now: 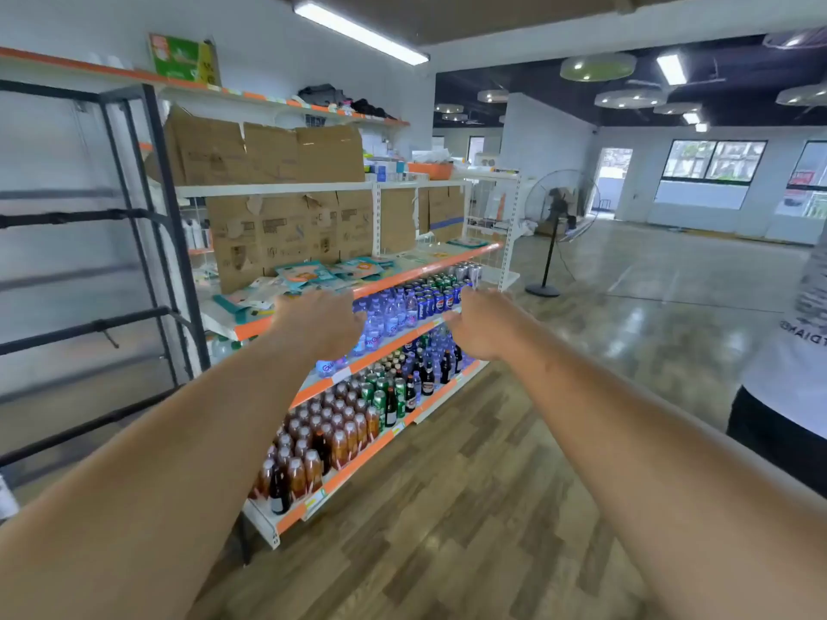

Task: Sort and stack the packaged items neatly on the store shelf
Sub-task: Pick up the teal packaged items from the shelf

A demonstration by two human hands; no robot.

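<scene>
Flat teal and white packaged items (313, 275) lie scattered in a loose heap on a white store shelf with an orange front strip (429, 267), in front of brown cardboard boxes (286, 237). Both my arms stretch forward toward that shelf. My left hand (320, 322) hovers just below the shelf's front edge, fingers extended, holding nothing. My right hand (485, 324) is level with it further right, fingers relaxed and empty, in front of the drink rows. Neither hand touches the packages.
Lower shelves hold water bottles (389, 315), cans (436, 295) and brown and green bottles (340, 427). A black metal rack (147, 243) stands at left. A person in a white shirt (792, 360) stands at right. A pedestal fan (557, 226) stands on the polished floor behind.
</scene>
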